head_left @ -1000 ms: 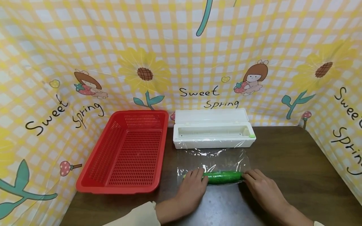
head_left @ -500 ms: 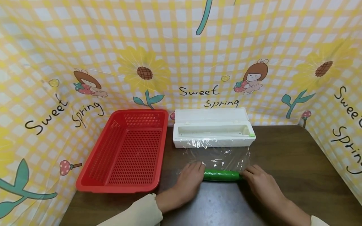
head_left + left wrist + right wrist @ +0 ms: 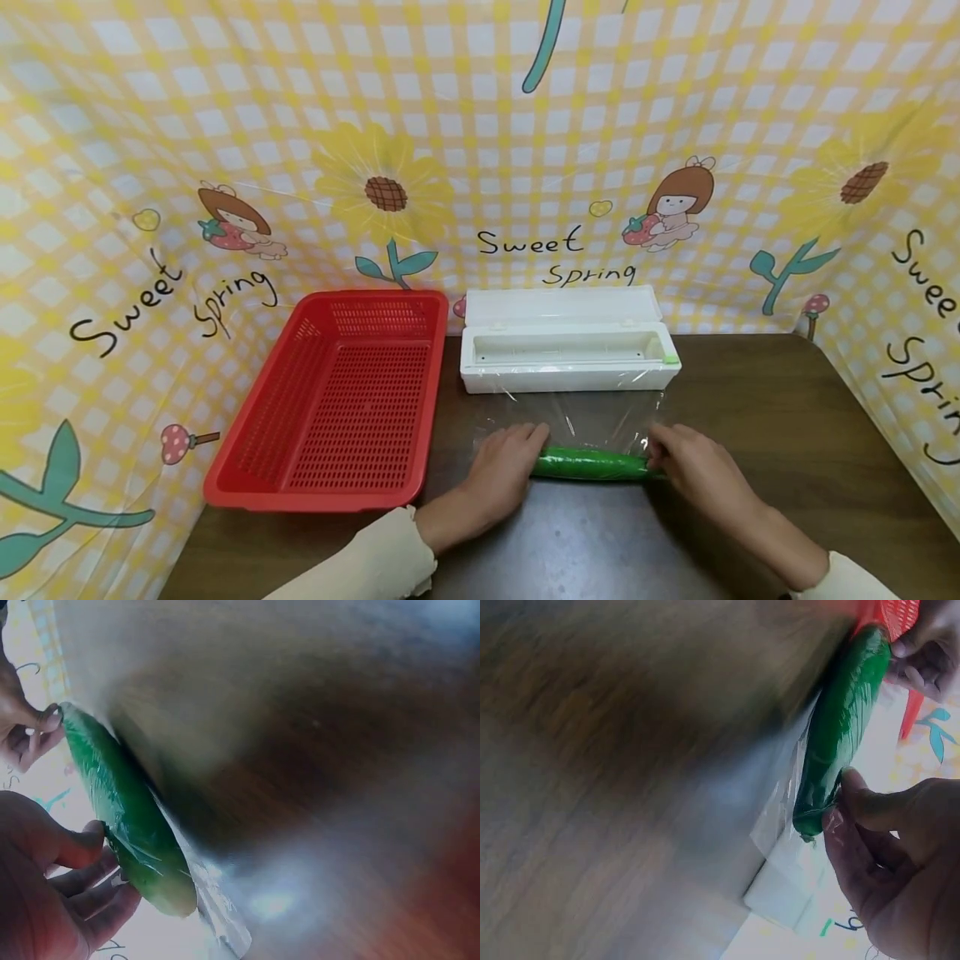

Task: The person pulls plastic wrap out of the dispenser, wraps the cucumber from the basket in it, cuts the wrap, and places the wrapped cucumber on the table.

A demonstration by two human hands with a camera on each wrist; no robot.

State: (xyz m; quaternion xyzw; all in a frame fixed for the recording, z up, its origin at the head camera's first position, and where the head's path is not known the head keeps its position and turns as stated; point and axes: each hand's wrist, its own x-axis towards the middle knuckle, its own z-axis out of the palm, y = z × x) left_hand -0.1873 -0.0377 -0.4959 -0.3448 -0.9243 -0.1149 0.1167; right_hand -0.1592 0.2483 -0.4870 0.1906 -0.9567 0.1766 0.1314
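Note:
A green cucumber (image 3: 592,464) lies crosswise on the table with clear cling film (image 3: 572,418) around it. The film runs back from it to the white dispenser box (image 3: 570,381). My left hand (image 3: 504,468) grips the cucumber's left part, covering that end in the head view. In the left wrist view its thumb and fingers (image 3: 97,896) are at the wrapped side, and the pale end of the cucumber (image 3: 127,802) shows past them. At the other end my right hand (image 3: 697,468) holds the cucumber between thumb and finger, with wrinkled film at the fingertip (image 3: 834,819).
An open red plastic basket (image 3: 431,417) with a slotted bottom stands left of the box. The box's lid (image 3: 562,305) is raised against the patterned cloth (image 3: 480,150) behind. Brown tabletop (image 3: 787,417) extends to the right.
The cucumber has rolled slightly toward the box, taking up film. Both hands have moved a little forward with it, and the right fingers have shifted their hold at the end.

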